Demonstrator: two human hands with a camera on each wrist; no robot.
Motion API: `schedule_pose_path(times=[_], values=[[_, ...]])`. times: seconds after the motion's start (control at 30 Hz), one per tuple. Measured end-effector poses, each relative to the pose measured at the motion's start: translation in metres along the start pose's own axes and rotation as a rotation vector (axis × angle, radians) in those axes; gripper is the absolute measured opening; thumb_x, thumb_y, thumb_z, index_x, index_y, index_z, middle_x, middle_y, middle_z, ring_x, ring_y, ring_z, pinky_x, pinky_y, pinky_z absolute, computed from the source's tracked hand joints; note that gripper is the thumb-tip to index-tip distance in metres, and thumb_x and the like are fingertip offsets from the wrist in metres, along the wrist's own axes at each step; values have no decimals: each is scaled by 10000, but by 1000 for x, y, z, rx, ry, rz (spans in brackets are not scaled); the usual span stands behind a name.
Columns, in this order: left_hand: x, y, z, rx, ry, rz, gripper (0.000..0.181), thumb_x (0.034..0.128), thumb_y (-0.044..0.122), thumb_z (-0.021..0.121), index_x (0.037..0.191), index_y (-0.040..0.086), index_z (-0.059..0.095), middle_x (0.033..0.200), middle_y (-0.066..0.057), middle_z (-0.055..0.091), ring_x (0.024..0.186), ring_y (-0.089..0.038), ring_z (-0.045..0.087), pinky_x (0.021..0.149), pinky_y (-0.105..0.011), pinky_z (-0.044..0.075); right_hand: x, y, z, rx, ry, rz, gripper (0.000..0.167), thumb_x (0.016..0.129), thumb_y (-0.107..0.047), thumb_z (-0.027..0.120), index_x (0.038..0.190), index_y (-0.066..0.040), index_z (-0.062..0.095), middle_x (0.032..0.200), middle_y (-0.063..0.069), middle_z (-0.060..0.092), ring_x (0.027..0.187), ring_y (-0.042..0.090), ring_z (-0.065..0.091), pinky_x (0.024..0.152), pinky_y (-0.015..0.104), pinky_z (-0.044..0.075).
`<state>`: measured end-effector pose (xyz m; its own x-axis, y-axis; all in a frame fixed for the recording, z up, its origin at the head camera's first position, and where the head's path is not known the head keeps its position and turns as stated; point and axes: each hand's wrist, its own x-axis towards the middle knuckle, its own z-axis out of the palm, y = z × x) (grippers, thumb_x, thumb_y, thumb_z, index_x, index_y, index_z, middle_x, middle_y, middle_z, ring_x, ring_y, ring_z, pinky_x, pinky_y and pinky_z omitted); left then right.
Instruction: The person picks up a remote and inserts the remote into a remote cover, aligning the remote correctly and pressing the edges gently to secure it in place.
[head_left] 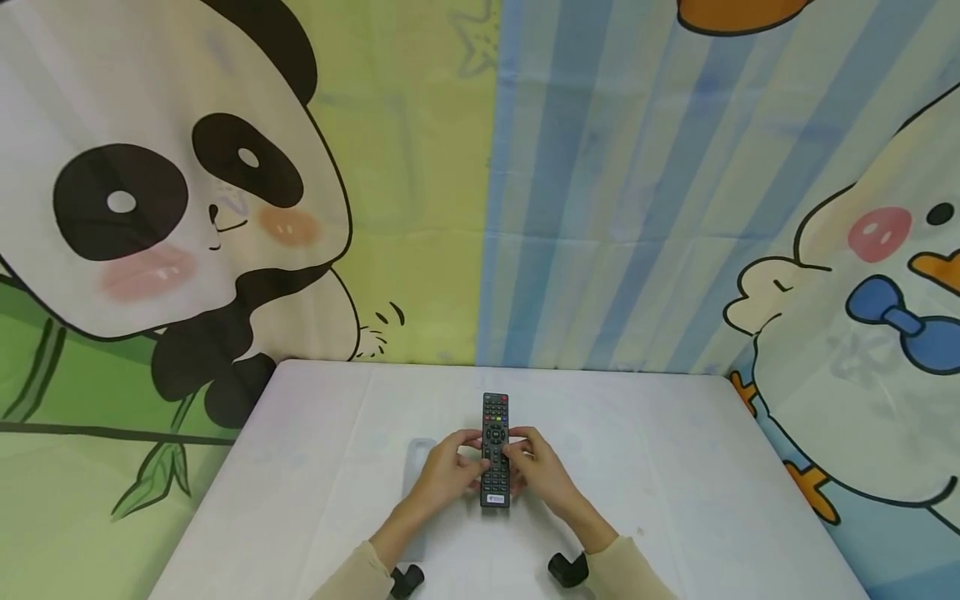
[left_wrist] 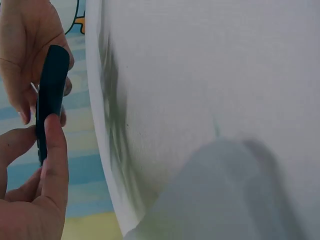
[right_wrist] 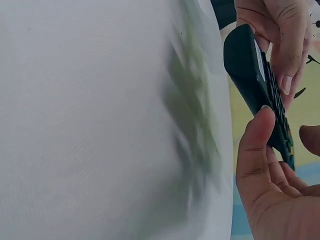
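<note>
A black remote control (head_left: 495, 479) with several rows of buttons is held above the white table, its pale label end toward me. The left hand (head_left: 444, 475) pinches its left edge between thumb and fingers. On the other edge, the right hand (head_left: 547, 475) grips it the same way. The left wrist view shows the smooth dark back of the remote (left_wrist: 52, 80) with fingers on both sides. From the right wrist, the end of the remote (right_wrist: 240, 55) and its raised buttons are visible. A pale translucent flat thing (head_left: 417, 462) lies beside the left hand, partly hidden by that forearm.
A white-covered table (head_left: 675, 467) spreads under both hands. Behind it hangs a curtain (head_left: 420, 167) printed with a panda and a white bird. Black devices are at the left wrist (head_left: 407, 581) and right wrist (head_left: 567, 570).
</note>
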<state>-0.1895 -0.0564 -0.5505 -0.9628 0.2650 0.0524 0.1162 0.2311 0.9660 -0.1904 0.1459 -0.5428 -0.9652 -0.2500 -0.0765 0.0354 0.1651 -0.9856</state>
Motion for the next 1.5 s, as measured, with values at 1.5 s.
schedule_pose_path(times=[1.5], values=[[-3,40,-17,-712,-149,-298,649,982,418,641,1252,-166,562,1065,-229,700,947,-280,719,850,-391,551,-3,-29,-12,-415,95,-888,367,869,153,683,1189,-26,663,1127,117,651,1011,253,656,835,279,554]])
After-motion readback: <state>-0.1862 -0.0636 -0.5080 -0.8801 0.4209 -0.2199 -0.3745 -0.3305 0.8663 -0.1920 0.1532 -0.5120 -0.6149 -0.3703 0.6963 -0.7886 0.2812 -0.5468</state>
